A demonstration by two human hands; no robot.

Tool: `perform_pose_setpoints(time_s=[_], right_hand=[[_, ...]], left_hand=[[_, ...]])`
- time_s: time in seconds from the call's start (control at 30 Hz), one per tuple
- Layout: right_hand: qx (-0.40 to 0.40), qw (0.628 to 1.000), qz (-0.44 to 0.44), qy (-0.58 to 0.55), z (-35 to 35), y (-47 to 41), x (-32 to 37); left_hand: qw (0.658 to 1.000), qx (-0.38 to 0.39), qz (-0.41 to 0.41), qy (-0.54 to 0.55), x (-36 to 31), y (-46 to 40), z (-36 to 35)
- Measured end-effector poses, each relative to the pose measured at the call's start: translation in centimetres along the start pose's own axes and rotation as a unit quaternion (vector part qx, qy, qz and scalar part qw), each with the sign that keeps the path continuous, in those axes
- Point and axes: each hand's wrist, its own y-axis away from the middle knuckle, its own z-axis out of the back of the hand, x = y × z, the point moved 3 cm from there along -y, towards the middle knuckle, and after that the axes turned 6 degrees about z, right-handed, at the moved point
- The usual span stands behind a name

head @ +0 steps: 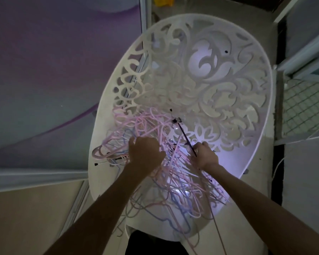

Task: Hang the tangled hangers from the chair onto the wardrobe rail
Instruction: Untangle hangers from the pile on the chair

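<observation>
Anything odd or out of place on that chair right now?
Yes: the hangers lie in one knotted heap on the chair, some spilling over its front edge. A black clip hanger sticks up askew.

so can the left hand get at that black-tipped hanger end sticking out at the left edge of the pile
Probably yes: the black-tipped hanger end lies exposed on the white chair, just left of the left hand, with nothing over it. Its other end runs into the hanger tangle.

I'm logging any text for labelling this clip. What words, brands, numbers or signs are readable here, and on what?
None: no readable text anywhere in this view.
The white chair has only a cut-out scroll pattern, no lettering.
The tangled hangers show no print that can be made out.
The yellow object at the top edge is too blurred to tell whether it carries a label.
</observation>
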Motion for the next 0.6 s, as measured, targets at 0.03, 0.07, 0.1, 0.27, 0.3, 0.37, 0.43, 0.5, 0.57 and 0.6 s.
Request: perform_pose_setpoints(time_s=[0.03,0.07,0.1,0.27,0.3,0.37,0.43,0.5,0.57,0.6], right_hand=[[0.019,1.000,-0.006,-0.019,0.2,0.0,-0.2],[0.039,0.998,-0.009,-0.041,0.1,0.0,-0.2],[0.052,0.996,-0.011,-0.067,0.0,0.1,-0.6],[0.059,0.982,-0.033,-0.176,-0.4,0.4,-2.4],[0.066,0.978,-0.033,-0.195,-0.4,0.5,-2.6],[0.082,0.974,-0.029,-0.209,-0.4,0.6,-3.1],[0.085,0.972,-0.022,-0.217,-0.4,0.8,-3.3],[0.064,0.975,-0.028,-0.213,-0.8,0.7,-3.5],[0.049,0.988,-0.029,-0.141,-1.0,0.5,-3.0],[0.032,0.994,-0.032,-0.103,-1.1,0.3,-2.8]], left_hand=[[1.000,0.010,0.001,-0.009,-0.1,-0.2,0.5],[1.000,0.023,0.002,-0.018,0.1,-0.3,0.8],[0.999,0.032,0.010,-0.005,-0.1,-0.4,1.4],[0.946,0.091,0.085,0.301,-0.6,-0.6,4.7],[0.905,0.119,0.099,0.397,-0.7,-0.5,5.2],[0.840,0.149,0.118,0.508,-0.4,0.0,6.0],[0.822,0.147,0.130,0.534,0.1,0.6,6.1],[0.802,0.139,0.142,0.564,0.6,1.4,6.1],[0.783,0.131,0.146,0.590,0.9,2.4,6.0],[0.785,0.123,0.144,0.589,1.2,2.9,5.9]])
